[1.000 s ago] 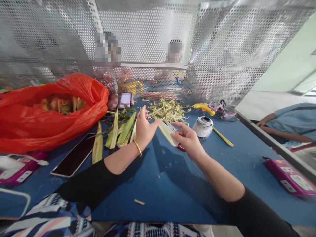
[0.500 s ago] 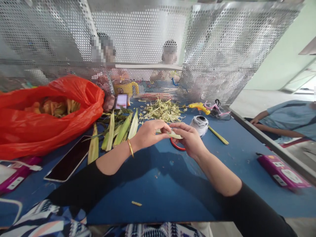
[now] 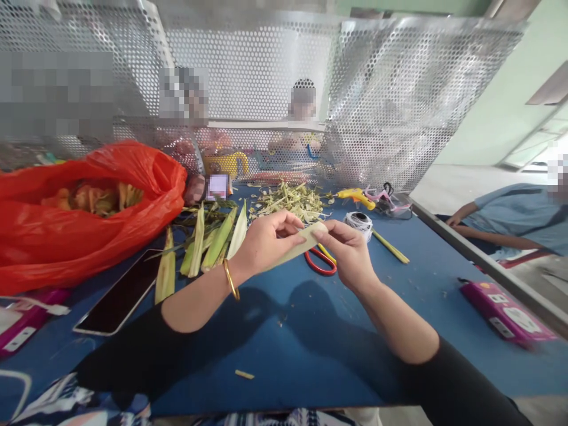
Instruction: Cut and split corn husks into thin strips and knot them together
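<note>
A pale green strip of corn husk (image 3: 293, 251) is stretched between my two hands above the middle of the table. My left hand (image 3: 265, 241) pinches it between thumb and fingers, and part of the strip runs below that palm. At the strip's right end, my right hand (image 3: 348, 248) grips it with thumb and forefinger. Just under the hands lie scissors with red handles (image 3: 320, 263), partly hidden. More corn husks (image 3: 219, 236) lie left of my left hand. Beyond my right hand stands a spool of white string (image 3: 358, 223).
A red plastic bag (image 3: 146, 171) of husks fills the left side, near a dark phone (image 3: 122, 293). Husk scraps (image 3: 290, 200) are heaped at the back, beside a yellow glue gun (image 3: 356, 197). A purple power strip (image 3: 506, 310) sits right. A perforated metal screen (image 3: 266, 65) closes the back.
The husk strip now shows longer and flatter between my hands, its right end raised. My right hand has turned slightly, uncovering more of the scissors.
</note>
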`<state>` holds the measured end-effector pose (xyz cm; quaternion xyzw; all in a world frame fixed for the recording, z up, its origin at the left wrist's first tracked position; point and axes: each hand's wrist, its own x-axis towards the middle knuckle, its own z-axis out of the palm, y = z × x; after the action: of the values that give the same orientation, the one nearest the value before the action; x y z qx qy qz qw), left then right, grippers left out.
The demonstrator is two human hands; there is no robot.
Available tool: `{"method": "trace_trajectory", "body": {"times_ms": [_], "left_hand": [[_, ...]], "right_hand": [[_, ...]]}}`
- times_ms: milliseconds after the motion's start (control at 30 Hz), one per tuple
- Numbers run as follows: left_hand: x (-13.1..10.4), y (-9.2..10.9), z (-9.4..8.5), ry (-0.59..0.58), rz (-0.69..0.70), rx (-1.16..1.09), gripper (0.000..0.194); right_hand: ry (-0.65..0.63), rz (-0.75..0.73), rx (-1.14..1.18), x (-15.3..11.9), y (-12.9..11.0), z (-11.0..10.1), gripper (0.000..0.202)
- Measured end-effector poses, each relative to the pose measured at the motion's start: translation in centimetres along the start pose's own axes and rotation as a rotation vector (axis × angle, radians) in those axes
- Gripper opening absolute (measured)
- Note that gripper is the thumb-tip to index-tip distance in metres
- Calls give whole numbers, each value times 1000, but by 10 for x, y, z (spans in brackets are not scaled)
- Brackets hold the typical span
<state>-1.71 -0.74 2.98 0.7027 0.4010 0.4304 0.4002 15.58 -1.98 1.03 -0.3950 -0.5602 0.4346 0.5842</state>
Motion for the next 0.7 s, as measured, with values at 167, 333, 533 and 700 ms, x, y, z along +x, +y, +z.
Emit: {"method": "trace_trajectory", "body": {"times_ms": [167,333,533,700], "left_hand": [[-3,2,-3,-226,-431,-375,32],[2,-4,-1,-140,-615,-410,28],[6,-17,5,-34,-601,-263,21],[7,-27,7,-150,-762,-332,22]], "right_hand": [[-88,76,60,-1,0,2,29],[-156,201,39,1,4,3,32],[-84,230,-75,4,14,6,26],[-55,163,-180,8,28,2,25]]}}
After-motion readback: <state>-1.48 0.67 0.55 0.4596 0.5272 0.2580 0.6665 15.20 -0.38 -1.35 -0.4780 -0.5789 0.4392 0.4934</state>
